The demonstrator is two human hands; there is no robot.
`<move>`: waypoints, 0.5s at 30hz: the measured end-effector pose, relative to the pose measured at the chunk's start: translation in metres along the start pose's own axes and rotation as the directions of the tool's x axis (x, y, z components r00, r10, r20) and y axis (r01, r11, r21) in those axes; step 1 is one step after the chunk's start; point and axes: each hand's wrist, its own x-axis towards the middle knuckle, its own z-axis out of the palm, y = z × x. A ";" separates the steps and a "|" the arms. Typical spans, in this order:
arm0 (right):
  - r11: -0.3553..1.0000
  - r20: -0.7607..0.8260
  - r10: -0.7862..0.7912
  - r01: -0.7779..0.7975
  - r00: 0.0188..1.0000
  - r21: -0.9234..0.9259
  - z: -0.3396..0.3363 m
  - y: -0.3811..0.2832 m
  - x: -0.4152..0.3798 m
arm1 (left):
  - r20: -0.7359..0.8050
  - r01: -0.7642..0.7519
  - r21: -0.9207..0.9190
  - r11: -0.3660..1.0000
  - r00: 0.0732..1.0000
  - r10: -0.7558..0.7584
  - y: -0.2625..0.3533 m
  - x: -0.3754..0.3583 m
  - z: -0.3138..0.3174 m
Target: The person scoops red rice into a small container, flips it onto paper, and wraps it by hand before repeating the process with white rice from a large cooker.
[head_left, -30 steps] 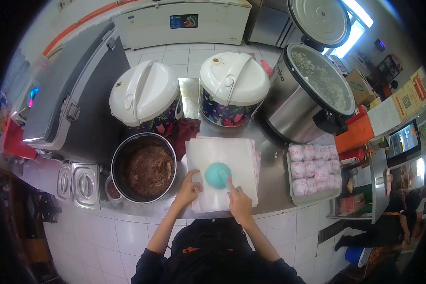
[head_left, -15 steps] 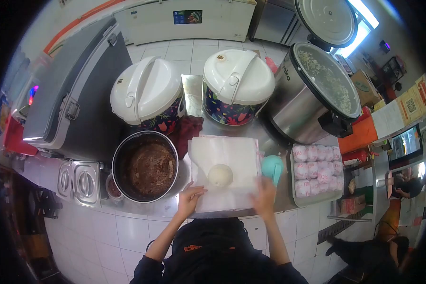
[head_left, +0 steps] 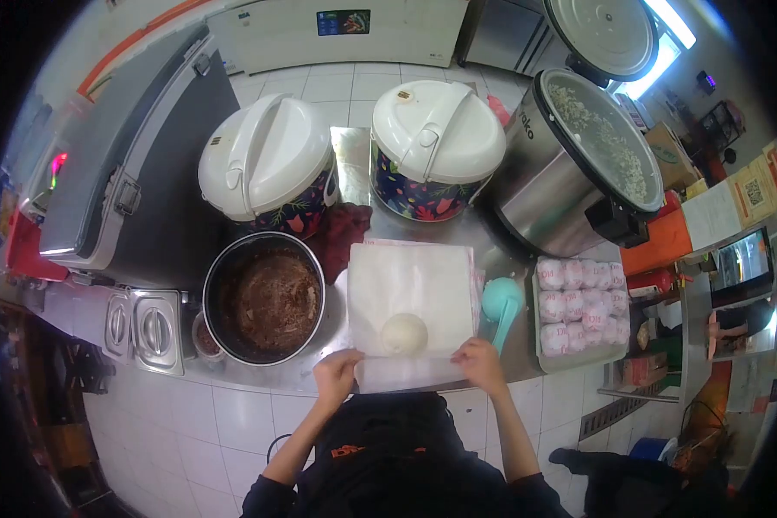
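Observation:
A round white rice ball (head_left: 404, 334) rests on the top sheet of a stack of white wrapping paper (head_left: 410, 276) at the front edge of the steel table. My left hand (head_left: 337, 376) pinches the near left part of this top sheet. Over on the near right side, my right hand (head_left: 482, 366) pinches the same sheet. Between both hands the near edge is lifted and folded toward the ball, touching or almost touching its front. A teal scoop (head_left: 503, 302) lies just right of the paper, close to my right hand.
Left of the paper stands a deep pot (head_left: 209, 302) with brown filling, beside lidded steel pans (head_left: 156, 332). Several paper-wrapped balls fill a tray (head_left: 581, 364) on the right. Two white-lidded containers (head_left: 268, 155) and an open rice cooker (head_left: 540, 186) stand behind.
My right hand has come in from the right side and now pinches the paper. My left hand has shifted slightly. The sheet's near edge is now raised toward the rice ball.

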 end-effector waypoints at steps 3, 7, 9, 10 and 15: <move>0.870 -0.164 0.273 -0.171 0.948 0.462 0.025 0.027 0.007 | -0.109 0.216 -0.275 0.937 0.961 -0.253 -0.003 0.014 0.023; 0.502 -0.062 0.699 -0.427 0.712 0.752 0.052 0.037 0.024 | -0.146 0.273 -0.251 0.929 0.938 -0.315 0.001 0.042 0.028; 0.495 -0.085 0.740 -0.454 0.668 0.741 0.054 0.034 0.029 | -0.134 0.276 -0.111 0.955 0.948 -0.289 -0.002 0.043 0.028; 0.574 -0.180 0.725 -0.439 0.664 0.691 0.055 0.032 0.029 | -0.142 0.256 -0.075 0.964 0.954 -0.265 -0.009 0.041 0.032; 0.685 -0.256 0.695 -0.512 0.672 0.518 0.059 0.032 0.029 | -0.144 0.180 0.125 0.976 0.976 -0.161 -0.023 0.044 0.040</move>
